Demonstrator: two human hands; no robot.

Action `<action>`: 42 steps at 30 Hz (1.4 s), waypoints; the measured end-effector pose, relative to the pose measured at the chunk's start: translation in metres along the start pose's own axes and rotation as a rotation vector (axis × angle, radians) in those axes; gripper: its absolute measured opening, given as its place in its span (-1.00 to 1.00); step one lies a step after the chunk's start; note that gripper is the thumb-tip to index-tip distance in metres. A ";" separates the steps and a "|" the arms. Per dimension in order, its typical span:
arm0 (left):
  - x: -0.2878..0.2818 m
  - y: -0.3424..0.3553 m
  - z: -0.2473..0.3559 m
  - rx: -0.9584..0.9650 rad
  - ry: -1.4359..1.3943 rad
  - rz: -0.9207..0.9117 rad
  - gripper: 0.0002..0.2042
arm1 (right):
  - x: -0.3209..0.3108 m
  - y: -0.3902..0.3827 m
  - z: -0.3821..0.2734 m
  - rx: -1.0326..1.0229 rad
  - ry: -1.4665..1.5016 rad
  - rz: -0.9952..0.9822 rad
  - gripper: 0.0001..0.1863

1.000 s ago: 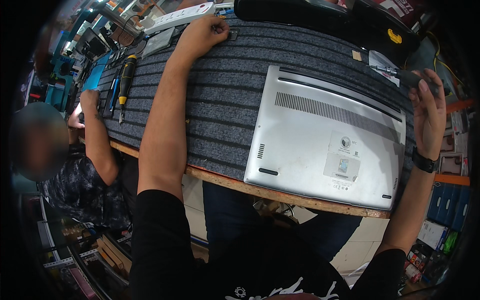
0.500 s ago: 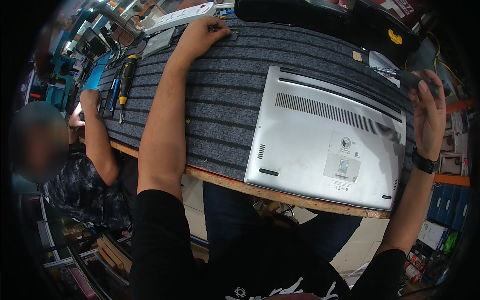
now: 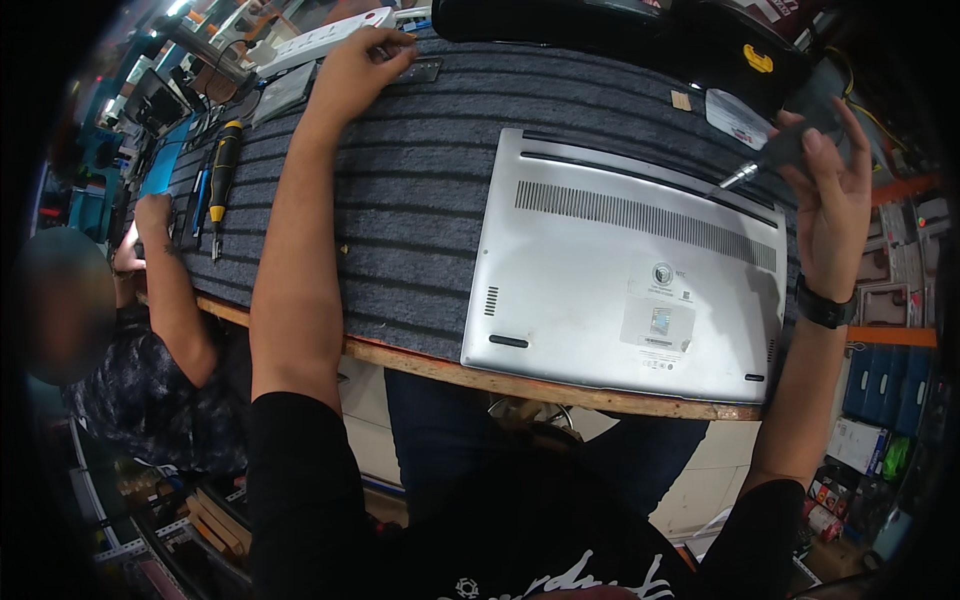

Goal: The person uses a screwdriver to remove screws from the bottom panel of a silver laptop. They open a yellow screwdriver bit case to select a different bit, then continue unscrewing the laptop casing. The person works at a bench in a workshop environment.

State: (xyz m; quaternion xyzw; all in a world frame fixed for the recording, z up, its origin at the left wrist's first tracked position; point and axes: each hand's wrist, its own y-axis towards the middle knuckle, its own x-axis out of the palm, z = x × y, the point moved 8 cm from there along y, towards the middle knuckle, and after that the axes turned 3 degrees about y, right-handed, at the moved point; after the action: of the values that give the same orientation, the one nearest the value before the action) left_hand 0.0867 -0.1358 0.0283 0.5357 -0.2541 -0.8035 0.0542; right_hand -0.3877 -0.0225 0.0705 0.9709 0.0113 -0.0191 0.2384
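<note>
A pale sticker with a round emblem [image 3: 662, 273] and small print sits above a squarer label [image 3: 660, 322] on the silver metal laptop [image 3: 580, 270], which lies underside up, below and left of the right hand [image 3: 835, 190]. That hand closes thumb and fingers around a dark-handled screwdriver with a silver shaft [image 3: 740, 177], palm raised, its tip at the laptop's vented far side; whether it touches cannot be told. The left hand [image 3: 352, 80] reaches forward, arm extended, fingertips curled just beside a small dark flat plate [image 3: 428, 70]; whether they pinch anything cannot be told.
</note>
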 end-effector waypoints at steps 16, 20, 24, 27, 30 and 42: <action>-0.004 -0.069 0.234 0.585 -0.377 -0.019 -0.81 | 0.067 0.023 0.003 0.098 0.042 0.010 -0.43; -0.007 -0.072 0.243 0.607 -0.291 0.020 -0.81 | 0.053 0.018 0.008 0.114 0.105 0.068 -0.46; -0.017 -0.072 0.243 0.639 -0.262 0.086 -0.87 | 0.015 0.031 0.016 0.097 0.194 0.161 -0.48; -0.015 -0.070 0.237 0.611 -0.310 0.155 -0.94 | 0.025 0.027 0.024 0.177 0.223 0.098 -0.48; -0.016 -0.071 0.242 0.613 -0.320 0.179 -0.92 | 0.041 0.020 0.021 0.206 0.188 0.094 -0.46; -0.035 -0.072 0.237 0.636 -0.418 0.372 -0.88 | 0.065 0.015 0.001 0.181 0.331 -0.184 -0.41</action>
State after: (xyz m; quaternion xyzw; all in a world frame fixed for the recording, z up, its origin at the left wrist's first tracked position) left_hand -0.0957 0.0224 0.0944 0.2963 -0.5874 -0.7528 -0.0222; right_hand -0.3220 -0.0355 0.0743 0.9732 0.1370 0.1180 0.1423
